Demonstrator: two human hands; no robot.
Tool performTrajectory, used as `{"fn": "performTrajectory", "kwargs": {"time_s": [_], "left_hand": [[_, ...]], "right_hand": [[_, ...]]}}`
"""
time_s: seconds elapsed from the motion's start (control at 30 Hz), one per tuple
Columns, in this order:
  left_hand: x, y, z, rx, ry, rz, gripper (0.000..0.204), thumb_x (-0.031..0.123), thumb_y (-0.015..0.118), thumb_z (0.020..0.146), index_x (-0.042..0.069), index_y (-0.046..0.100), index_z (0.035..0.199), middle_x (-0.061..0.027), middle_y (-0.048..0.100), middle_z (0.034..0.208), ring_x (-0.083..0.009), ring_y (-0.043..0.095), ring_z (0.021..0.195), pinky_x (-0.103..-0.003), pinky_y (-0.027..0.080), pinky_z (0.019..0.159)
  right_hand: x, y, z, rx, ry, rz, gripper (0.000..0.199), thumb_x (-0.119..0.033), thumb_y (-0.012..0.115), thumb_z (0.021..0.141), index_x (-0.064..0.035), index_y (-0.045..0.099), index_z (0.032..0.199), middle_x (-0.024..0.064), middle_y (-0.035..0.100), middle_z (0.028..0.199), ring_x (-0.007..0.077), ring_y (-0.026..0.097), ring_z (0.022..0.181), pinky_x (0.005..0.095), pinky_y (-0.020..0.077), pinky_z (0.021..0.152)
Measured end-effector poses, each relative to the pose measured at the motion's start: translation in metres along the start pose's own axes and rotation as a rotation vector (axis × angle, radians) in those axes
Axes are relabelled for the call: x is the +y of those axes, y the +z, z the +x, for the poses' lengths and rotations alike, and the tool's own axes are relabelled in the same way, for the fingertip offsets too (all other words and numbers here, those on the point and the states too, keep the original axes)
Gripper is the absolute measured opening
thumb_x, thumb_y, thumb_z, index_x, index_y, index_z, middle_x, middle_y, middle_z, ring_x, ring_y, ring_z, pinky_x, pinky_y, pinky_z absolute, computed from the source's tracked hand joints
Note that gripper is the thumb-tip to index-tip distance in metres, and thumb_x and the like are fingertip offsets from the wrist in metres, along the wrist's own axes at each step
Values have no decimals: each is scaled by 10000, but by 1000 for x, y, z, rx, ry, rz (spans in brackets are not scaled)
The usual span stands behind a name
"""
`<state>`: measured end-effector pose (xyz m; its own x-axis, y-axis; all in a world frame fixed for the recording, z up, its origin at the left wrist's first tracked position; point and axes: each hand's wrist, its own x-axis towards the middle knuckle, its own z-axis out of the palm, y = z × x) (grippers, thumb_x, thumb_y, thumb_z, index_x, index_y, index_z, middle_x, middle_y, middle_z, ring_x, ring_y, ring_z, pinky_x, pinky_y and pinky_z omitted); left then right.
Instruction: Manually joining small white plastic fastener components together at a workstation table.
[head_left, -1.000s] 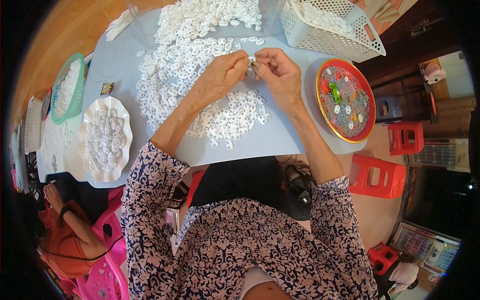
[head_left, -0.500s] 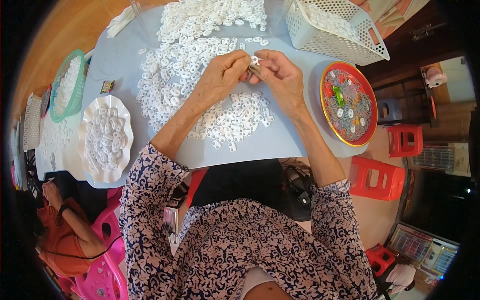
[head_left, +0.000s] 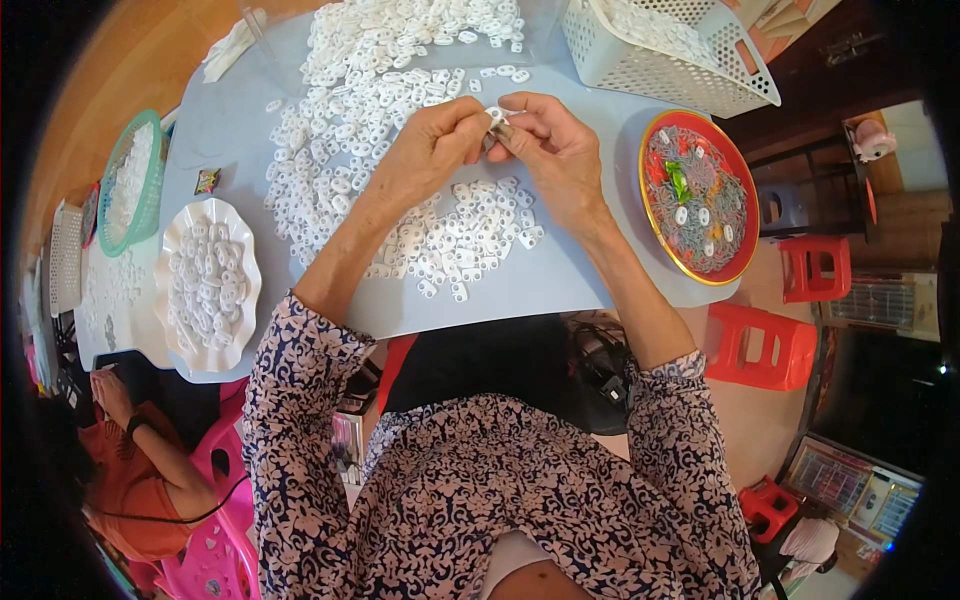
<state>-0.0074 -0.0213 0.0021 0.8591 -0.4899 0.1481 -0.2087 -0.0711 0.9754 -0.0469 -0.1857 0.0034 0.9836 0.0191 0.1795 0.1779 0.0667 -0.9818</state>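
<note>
My left hand (head_left: 432, 145) and my right hand (head_left: 557, 150) meet above the table, fingertips pinched together. Between them is a small white plastic piece (head_left: 495, 114), partly covered by the fingers. The right thumb, its tip dark, presses against it. Beneath and beyond my hands, many loose white oval pieces with holes (head_left: 462, 250) are spread over the table. To the right of my right hand stands a round red tray (head_left: 742, 262) with a gold rim. It holds a heap of small grey parts (head_left: 722, 232), several white pieces and a green wrapper (head_left: 678, 183).
A scalloped white dish (head_left: 247, 318) of white pieces stands on the left, near a small wrapped packet (head_left: 207, 181). Beyond are a green basket (head_left: 157, 190) and, at back right, a white perforated basket (head_left: 655, 85). Red stools (head_left: 765, 345) stand right; another person (head_left: 150, 465) sits lower left.
Both hands have shifted slightly to the left and up, still pinched together around the small white piece. The whole view has moved a little.
</note>
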Motion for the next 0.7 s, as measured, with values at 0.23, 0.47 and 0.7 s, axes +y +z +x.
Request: {"fn": "performTrajectory", "kwargs": {"time_s": [0.23, 0.47, 0.7], "left_hand": [[8, 9, -1, 86, 19, -22, 241, 160, 454, 914, 25, 531, 729, 15, 475, 610, -60, 415, 580, -226, 335, 527], [4, 5, 0, 14, 83, 115, 251, 176, 421, 930, 16, 494, 751, -10, 468, 606, -86, 409, 569, -246, 351, 527], [4, -3, 3, -45, 21, 88, 281, 204, 410, 929, 26, 484, 724, -13, 470, 610, -95, 415, 573, -266, 356, 532]], "right_hand": [[-1, -1, 1, 30, -40, -4, 250, -4, 587, 869, 20, 554, 1116, 96, 664, 876, 111, 632, 733, 216, 515, 662], [2, -2, 0, 8, -33, -18, 248, -4, 591, 867, 20, 557, 1111, 91, 663, 866, 108, 631, 727, 216, 513, 655], [-5, -2, 0, -46, -2, -38, 281, -16, 599, 866, 22, 549, 1141, 80, 652, 855, 112, 627, 730, 223, 518, 663]]}}
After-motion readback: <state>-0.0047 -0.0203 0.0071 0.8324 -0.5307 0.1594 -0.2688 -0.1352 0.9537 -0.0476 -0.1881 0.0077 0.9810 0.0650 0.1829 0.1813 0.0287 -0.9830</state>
